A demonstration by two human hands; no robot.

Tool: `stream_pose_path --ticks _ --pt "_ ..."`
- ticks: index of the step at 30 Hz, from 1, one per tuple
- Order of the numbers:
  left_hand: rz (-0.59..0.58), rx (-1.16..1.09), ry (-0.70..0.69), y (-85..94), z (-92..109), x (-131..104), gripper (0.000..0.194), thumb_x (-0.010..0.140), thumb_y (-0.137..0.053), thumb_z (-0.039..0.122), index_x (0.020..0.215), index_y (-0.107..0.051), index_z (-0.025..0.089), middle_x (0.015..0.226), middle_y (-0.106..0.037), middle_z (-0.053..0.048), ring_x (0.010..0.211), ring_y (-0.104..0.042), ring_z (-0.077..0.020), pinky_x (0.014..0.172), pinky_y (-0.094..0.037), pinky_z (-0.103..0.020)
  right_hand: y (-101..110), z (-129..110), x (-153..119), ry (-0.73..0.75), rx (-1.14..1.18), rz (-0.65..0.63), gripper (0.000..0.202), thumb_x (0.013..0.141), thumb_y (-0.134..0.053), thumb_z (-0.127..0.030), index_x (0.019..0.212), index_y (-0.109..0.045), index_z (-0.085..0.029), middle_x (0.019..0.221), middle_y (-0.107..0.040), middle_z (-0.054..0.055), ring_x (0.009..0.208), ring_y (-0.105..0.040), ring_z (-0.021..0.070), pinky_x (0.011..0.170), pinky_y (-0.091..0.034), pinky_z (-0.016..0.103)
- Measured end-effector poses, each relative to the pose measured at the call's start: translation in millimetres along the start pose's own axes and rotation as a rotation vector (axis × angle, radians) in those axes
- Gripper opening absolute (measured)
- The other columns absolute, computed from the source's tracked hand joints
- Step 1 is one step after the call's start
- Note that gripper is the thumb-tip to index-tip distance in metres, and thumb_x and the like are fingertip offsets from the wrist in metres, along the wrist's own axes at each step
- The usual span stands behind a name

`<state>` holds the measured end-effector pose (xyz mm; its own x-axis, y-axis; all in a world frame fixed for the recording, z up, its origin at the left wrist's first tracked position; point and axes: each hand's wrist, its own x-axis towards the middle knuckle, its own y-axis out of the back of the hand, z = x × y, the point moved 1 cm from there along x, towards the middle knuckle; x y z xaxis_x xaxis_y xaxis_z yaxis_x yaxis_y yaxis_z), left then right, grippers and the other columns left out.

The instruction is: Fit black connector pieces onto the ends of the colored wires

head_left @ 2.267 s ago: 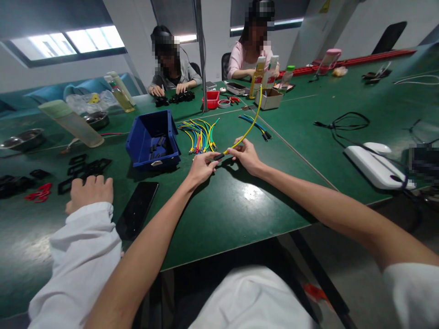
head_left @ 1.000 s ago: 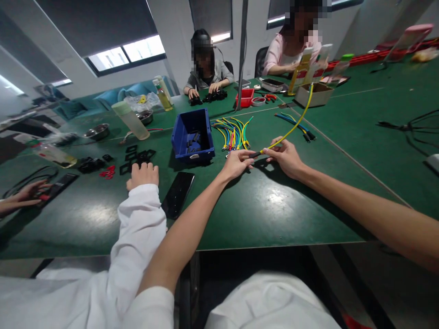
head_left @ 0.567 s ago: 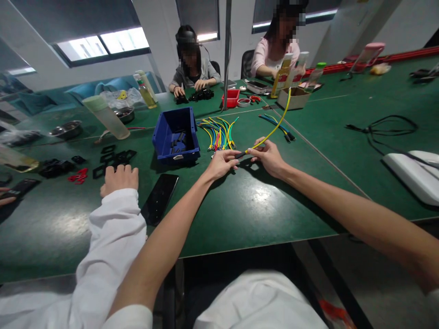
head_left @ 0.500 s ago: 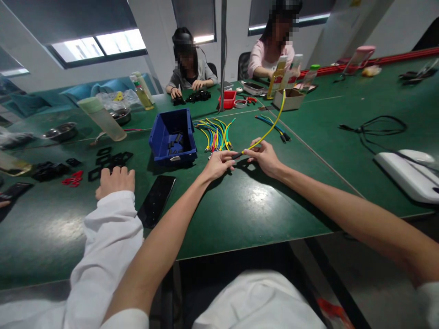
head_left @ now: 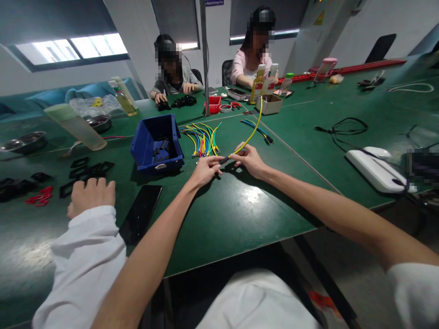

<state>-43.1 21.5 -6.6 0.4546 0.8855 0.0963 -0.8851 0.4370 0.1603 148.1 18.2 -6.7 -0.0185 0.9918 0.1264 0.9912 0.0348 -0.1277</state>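
Observation:
A yellow cable (head_left: 256,128) with a black sleeve (head_left: 224,160) at its lower end is held between my hands, its free end curving up and away. The fingers of my left hand (head_left: 206,172) pinch the black sleeve. My right hand (head_left: 249,161) grips the yellow cable just beside the sleeve. Behind my left hand lies a bundle of yellow, blue, green and red cables (head_left: 202,139). Some blue cables with black ends (head_left: 257,131) rest beyond my right hand. To the left stands a blue bin (head_left: 156,146) with small black sleeves inside.
A phone (head_left: 141,214) and another person's hand (head_left: 92,196) are at the left, near black frames and red parts (head_left: 40,196). A metal pole (head_left: 205,59) rises behind the cables. A white device (head_left: 375,170) sits at right. Two people sit across the green table (head_left: 219,237).
The camera view has turned right, so the scene sits further left. Both hands keep hold of the yellow cable and its black sleeve, with little change in grip.

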Motion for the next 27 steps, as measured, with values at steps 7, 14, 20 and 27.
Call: stream_pose_path --ticks 7,14,20,27 --pt "0.003 0.008 0.011 -0.4 1.3 -0.3 0.041 0.075 -0.065 0.022 0.115 -0.066 0.012 0.081 -0.07 -0.005 0.061 -0.064 -0.0117 0.056 -0.045 -0.022 -0.2 1.4 0.0 0.013 -0.009 0.01 0.043 0.058 -0.085 -0.036 0.08 -0.051 -0.02 0.067 -0.06 -0.004 0.06 -0.058 0.0109 0.051 -0.05 0.022" --pt "-0.012 0.019 0.001 -0.5 2.5 -0.1 0.043 0.075 -0.065 0.023 0.116 -0.066 0.01 0.074 -0.068 -0.004 0.06 -0.063 -0.0118 0.053 -0.042 -0.02 -0.6 0.7 -0.4 0.014 -0.002 -0.009 0.043 0.058 -0.085 -0.037 0.079 -0.052 -0.019 0.069 -0.062 -0.003 0.062 -0.06 0.0118 0.05 -0.05 0.022" --pt "-0.016 0.029 0.009 -0.7 2.5 1.0 0.043 0.074 -0.062 0.02 0.116 -0.065 0.01 0.078 -0.07 -0.005 0.06 -0.063 -0.011 0.053 -0.042 -0.02 -1.3 -1.2 -1.7 0.022 -0.012 0.004 0.043 0.057 -0.086 -0.036 0.077 -0.052 -0.02 0.068 -0.062 -0.002 0.064 -0.061 0.0134 0.052 -0.052 0.024" --pt "-0.022 0.048 0.011 -0.5 4.5 0.3 0.043 0.075 -0.062 0.021 0.117 -0.065 0.011 0.082 -0.07 -0.006 0.06 -0.062 -0.0108 0.054 -0.043 -0.021 -2.0 -1.9 -1.0 0.005 -0.023 -0.001 0.041 0.059 -0.085 -0.034 0.08 -0.052 -0.02 0.071 -0.065 0.0 0.073 -0.067 0.0182 0.052 -0.052 0.024"
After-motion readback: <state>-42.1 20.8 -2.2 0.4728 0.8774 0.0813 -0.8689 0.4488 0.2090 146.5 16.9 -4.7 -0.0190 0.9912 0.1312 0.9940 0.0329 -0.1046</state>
